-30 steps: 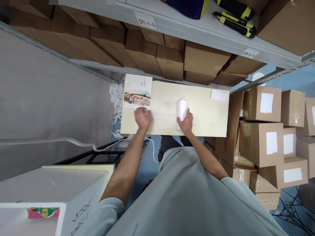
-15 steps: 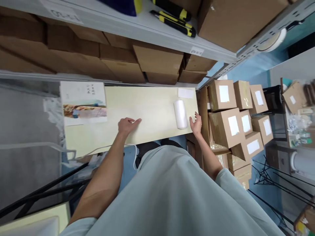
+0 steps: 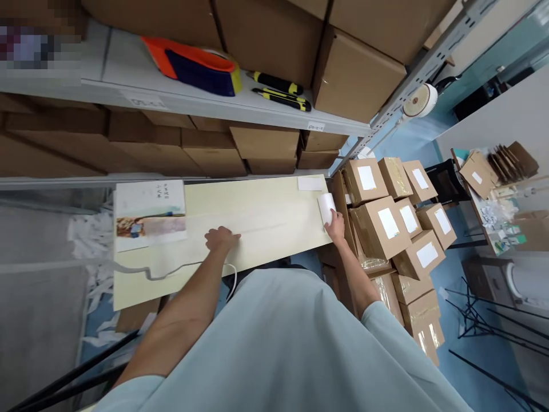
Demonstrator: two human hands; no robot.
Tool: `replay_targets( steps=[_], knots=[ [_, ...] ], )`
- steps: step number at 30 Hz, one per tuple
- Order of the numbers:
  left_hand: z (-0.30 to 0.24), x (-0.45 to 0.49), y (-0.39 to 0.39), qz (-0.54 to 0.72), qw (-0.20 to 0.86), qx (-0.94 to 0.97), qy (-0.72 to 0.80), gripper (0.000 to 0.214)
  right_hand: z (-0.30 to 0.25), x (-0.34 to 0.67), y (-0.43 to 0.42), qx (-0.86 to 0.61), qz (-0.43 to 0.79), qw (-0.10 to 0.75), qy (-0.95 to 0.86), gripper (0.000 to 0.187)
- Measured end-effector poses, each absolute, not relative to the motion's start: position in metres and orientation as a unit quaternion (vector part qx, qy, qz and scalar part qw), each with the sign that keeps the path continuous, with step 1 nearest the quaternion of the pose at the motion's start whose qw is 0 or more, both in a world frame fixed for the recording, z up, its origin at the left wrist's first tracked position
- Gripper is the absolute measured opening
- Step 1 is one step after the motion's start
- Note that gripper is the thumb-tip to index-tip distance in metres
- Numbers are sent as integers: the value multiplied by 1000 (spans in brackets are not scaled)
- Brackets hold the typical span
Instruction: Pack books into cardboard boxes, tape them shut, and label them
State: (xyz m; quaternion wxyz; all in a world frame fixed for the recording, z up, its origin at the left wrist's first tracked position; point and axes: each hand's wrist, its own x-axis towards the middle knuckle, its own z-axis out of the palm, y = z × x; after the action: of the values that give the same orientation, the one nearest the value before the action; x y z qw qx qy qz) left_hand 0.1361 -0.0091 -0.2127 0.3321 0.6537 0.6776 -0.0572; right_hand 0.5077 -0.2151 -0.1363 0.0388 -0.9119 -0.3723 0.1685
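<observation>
My right hand grips a white roll of clear film at the right end of a pale yellow table. A long thin sheet of film stretches from the roll leftward across the table. My left hand lies flat on that sheet near the table's front edge, fingers together and pointing right. A book with a picture band on its white cover lies at the table's left end, partly under the film.
A small white label lies at the table's back right. Stacked labelled cardboard boxes stand right of the table. Shelves behind hold brown boxes, yellow-black utility knives and an orange-blue item. Shredded paper lies on the left.
My right hand has taken hold of the roll again and carried it to the table's right end, drawing the film out. My left hand stays pressed on the sheet. The camera has tilted up and right.
</observation>
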Motion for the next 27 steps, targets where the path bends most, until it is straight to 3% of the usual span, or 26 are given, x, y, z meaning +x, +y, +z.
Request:
replay_targets(
  steps=[5, 9, 18, 27],
  knots=[
    [-207, 116, -19, -37, 371, 656, 656, 34, -133, 491, -208, -922, 127, 23, -366, 75],
    [-207, 79, -27, 24, 414, 662, 625, 27, -139, 420, -180, -894, 70, 65, -438, 72],
    [-207, -80, 19, 138, 356, 557, 738, 43, -147, 134, -50, -621, 300, -24, -724, 60],
    [-237, -132, 95, 109, 363, 511, 771, 43, -157, 36, 16, -642, 352, -148, -665, 64]
  ],
)
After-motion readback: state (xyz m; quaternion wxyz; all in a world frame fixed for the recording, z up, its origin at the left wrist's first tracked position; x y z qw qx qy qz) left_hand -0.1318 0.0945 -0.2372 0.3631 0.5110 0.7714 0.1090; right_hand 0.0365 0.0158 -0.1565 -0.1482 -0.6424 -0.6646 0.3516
